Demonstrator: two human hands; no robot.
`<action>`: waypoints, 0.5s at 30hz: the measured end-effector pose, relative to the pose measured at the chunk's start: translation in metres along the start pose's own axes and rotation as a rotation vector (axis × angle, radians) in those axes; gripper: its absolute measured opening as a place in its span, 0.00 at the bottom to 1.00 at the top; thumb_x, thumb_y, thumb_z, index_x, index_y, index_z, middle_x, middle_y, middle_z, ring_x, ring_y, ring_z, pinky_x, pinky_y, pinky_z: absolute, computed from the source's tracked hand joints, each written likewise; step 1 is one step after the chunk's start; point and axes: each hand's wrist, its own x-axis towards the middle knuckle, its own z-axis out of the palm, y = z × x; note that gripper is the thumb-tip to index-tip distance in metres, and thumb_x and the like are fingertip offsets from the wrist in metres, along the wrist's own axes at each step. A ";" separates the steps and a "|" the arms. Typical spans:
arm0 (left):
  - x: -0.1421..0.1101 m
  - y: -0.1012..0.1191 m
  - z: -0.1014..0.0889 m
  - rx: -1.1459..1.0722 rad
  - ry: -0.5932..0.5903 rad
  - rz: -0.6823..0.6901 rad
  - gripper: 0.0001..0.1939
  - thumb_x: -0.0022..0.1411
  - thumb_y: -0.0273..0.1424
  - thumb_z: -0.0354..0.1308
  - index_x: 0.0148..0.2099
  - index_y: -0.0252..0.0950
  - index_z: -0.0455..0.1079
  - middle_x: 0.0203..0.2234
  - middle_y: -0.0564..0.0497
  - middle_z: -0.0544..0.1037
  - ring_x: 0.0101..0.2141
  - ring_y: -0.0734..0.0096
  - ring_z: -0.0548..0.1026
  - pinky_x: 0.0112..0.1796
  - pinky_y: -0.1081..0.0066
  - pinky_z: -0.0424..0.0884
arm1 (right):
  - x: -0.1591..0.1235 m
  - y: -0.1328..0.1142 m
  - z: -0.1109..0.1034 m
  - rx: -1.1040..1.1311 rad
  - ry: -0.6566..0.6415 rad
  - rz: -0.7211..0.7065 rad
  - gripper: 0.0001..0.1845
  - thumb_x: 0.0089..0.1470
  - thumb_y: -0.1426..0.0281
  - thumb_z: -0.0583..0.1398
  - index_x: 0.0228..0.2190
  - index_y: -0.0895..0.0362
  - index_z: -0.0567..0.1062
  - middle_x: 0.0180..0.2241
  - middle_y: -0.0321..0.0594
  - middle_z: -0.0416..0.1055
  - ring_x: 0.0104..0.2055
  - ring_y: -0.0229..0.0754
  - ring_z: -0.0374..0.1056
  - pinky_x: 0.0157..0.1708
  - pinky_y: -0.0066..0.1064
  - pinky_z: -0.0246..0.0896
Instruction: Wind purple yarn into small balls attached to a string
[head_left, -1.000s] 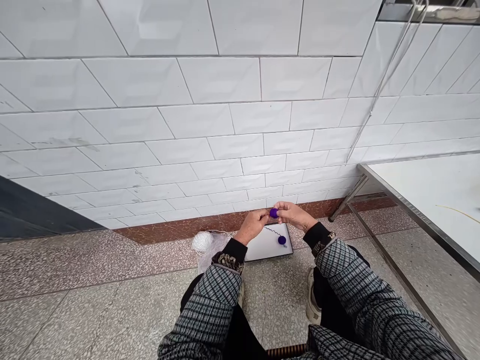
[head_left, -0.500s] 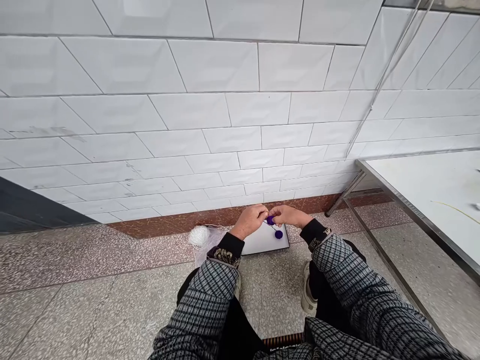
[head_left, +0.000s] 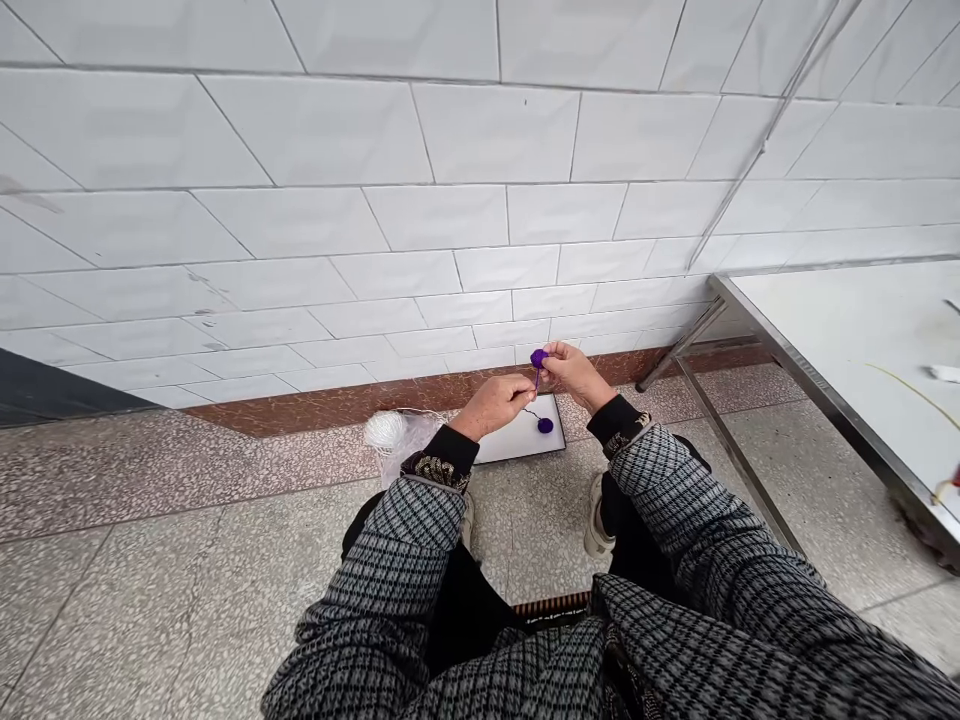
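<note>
My right hand [head_left: 571, 372] pinches a small purple piece of yarn work [head_left: 538, 358], roundish in shape. From it a short purple strand [head_left: 538, 378] runs down to my left hand [head_left: 499, 402], whose thumb and fingers are pressed together on it. Below the hands, a small purple yarn ball [head_left: 545, 425] lies on a white tray [head_left: 510, 440] with a dark edge. A thin dark thread leads from that ball up toward my left hand. Any small tool between the fingers is too small to make out.
Left of the tray, a ball of white yarn [head_left: 385, 430] rests by a clear plastic bag [head_left: 405, 450] on the speckled floor. A white-topped metal table [head_left: 847, 330] stands at the right. Ahead rises a white tiled wall [head_left: 465, 220].
My hands have moved apart, the right one rising with the purple piece, so a purple strand now shows between them. The whole view has shifted slightly.
</note>
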 end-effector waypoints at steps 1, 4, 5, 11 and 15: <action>0.000 0.001 -0.001 0.008 0.018 0.002 0.12 0.64 0.30 0.51 0.29 0.35 0.70 0.27 0.51 0.73 0.31 0.69 0.70 0.37 0.70 0.64 | 0.001 0.002 0.000 -0.071 0.016 -0.007 0.10 0.46 0.75 0.64 0.29 0.56 0.67 0.19 0.28 0.67 0.20 0.31 0.61 0.24 0.25 0.58; 0.000 0.001 -0.003 0.021 0.092 -0.009 0.12 0.64 0.29 0.51 0.30 0.35 0.70 0.28 0.50 0.74 0.32 0.69 0.70 0.39 0.70 0.65 | 0.002 0.008 -0.001 -0.301 -0.013 0.009 0.09 0.45 0.76 0.63 0.28 0.56 0.67 0.19 0.28 0.66 0.20 0.31 0.59 0.23 0.25 0.56; 0.000 0.001 -0.005 0.018 0.112 -0.013 0.11 0.64 0.29 0.50 0.30 0.35 0.71 0.29 0.49 0.75 0.32 0.69 0.70 0.40 0.70 0.66 | 0.000 0.009 -0.002 -0.359 -0.072 0.031 0.09 0.44 0.76 0.64 0.28 0.56 0.68 0.19 0.28 0.66 0.20 0.31 0.59 0.23 0.25 0.56; 0.001 -0.009 -0.008 0.006 0.182 -0.130 0.10 0.63 0.28 0.51 0.32 0.35 0.71 0.29 0.49 0.76 0.33 0.68 0.71 0.38 0.70 0.65 | -0.014 -0.002 -0.003 -0.182 -0.478 0.151 0.11 0.40 0.74 0.66 0.31 0.60 0.73 0.25 0.32 0.70 0.23 0.31 0.62 0.26 0.25 0.58; 0.002 -0.011 0.000 -0.004 0.108 -0.216 0.11 0.63 0.28 0.51 0.29 0.35 0.70 0.25 0.52 0.74 0.30 0.69 0.69 0.33 0.71 0.61 | -0.012 -0.008 0.000 0.084 -0.284 0.100 0.17 0.38 0.70 0.68 0.32 0.58 0.69 0.23 0.30 0.69 0.23 0.31 0.63 0.28 0.27 0.61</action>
